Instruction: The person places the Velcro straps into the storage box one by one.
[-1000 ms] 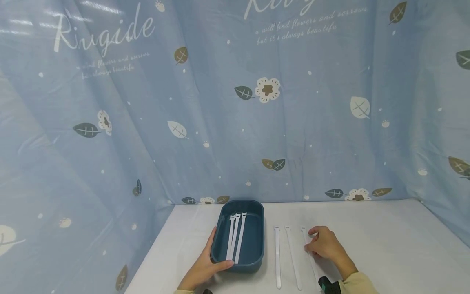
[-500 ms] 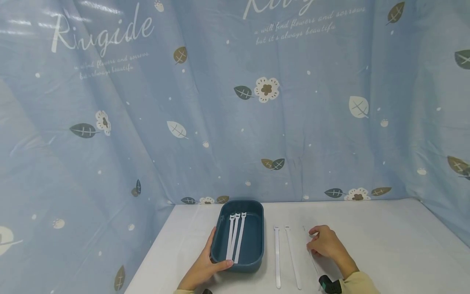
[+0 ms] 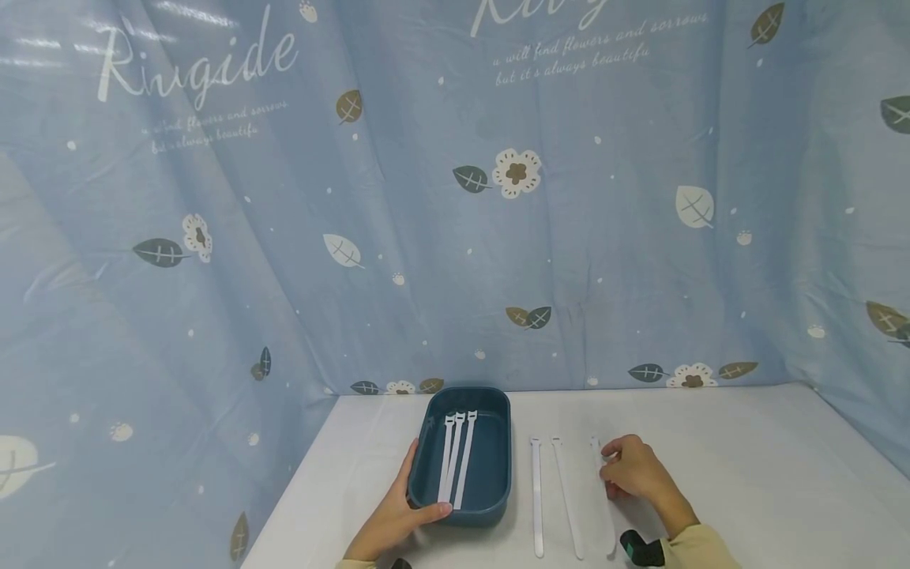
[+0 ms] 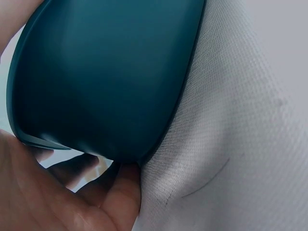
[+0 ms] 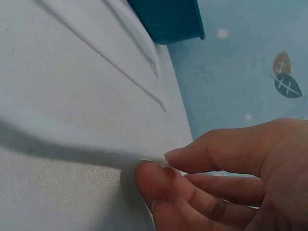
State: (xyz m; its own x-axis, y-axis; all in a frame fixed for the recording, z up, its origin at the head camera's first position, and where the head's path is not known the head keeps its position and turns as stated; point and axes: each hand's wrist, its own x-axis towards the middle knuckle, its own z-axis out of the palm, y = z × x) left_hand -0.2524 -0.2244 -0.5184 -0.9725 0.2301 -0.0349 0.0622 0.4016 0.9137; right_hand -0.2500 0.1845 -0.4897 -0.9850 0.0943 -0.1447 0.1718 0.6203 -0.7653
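A dark teal plastic bin [image 3: 490, 466] stands on the table, with several white slotted-head cable straps [image 3: 465, 462] lying inside it. My left hand [image 3: 398, 506] grips the bin's near left corner, thumb over the rim and fingers along the outer side. In the left wrist view the fingers [image 4: 122, 192] reach round the bin's wall. My right hand [image 3: 635, 468] pinches the rightmost white cable strap [image 3: 609, 533] between thumb and fingertips. The right wrist view shows this strap [image 5: 72, 137] running away from the pinch, its shadow beside it on the cloth.
Two more white straps, one upright in view [image 3: 537, 498] and one slightly slanted [image 3: 568, 502], lie between the bin and my right hand. White cloth [image 3: 768, 474] covers the table. A blue printed curtain [image 3: 611, 261] hangs behind it and along the left side.
My right hand has shifted slightly to the right, and the pinched strap has moved right and turned its face. The left hand and bin stay put.
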